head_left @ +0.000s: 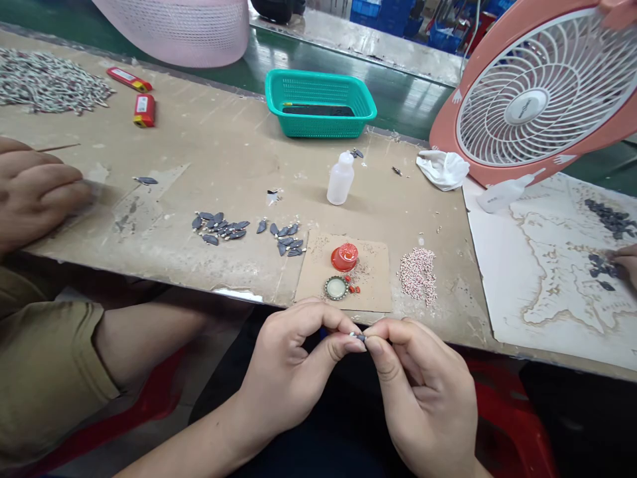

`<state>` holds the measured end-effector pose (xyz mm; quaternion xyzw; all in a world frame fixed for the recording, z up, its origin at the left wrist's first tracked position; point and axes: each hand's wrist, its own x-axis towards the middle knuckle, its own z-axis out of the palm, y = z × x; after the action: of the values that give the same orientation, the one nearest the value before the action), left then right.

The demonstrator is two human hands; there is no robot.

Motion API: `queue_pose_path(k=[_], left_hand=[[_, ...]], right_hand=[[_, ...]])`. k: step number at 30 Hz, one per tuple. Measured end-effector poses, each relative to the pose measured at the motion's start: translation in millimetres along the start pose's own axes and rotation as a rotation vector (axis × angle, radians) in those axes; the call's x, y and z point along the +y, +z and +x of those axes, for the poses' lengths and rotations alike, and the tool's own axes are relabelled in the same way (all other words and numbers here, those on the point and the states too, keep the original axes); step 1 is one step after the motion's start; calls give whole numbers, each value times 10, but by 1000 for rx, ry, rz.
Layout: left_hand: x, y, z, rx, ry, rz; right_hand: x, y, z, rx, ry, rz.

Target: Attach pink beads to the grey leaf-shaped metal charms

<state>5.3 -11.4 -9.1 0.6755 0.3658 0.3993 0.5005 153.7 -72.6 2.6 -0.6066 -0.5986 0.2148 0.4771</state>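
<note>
My left hand (293, 365) and my right hand (423, 392) hang just past the table's front edge, with their fingertips meeting. Between them they pinch a small dark grey leaf-shaped charm (360, 337) with a pale bead at one end; the fingers hide most of it. Nearest my hands, a cardboard square (373, 292) holds a red cap (347, 257) and a round metal lid (336, 288) with tiny beads. Two loose groups of similar grey charms (219, 229) lie to its left, and a heap of pinkish beads (418, 275) lies to its right.
A co-worker's hand (37, 192) rests at the left table edge, and another person's fingers (624, 262) touch grey charms on a white sheet (547, 279). A dropper bottle (341, 178), teal basket (320, 103), red lighters (129, 79) and a pink fan (542, 89) stand farther back.
</note>
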Motion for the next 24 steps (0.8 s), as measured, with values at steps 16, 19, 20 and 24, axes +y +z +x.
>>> queue_pose_path(k=[16,19,20,24], left_hand=[[-200,-190,142,64,432,241],[-171,-192,129,93,434,219],[-159,-187,122,99,432,207],[-119,-165,100,111,430,175]], right_hand=[[580,-447,102,288,71,-486],[769,-640,47,231,146,-624],[810,-675,28,215,170,-645],[892,-706,-16,159,224,-666]])
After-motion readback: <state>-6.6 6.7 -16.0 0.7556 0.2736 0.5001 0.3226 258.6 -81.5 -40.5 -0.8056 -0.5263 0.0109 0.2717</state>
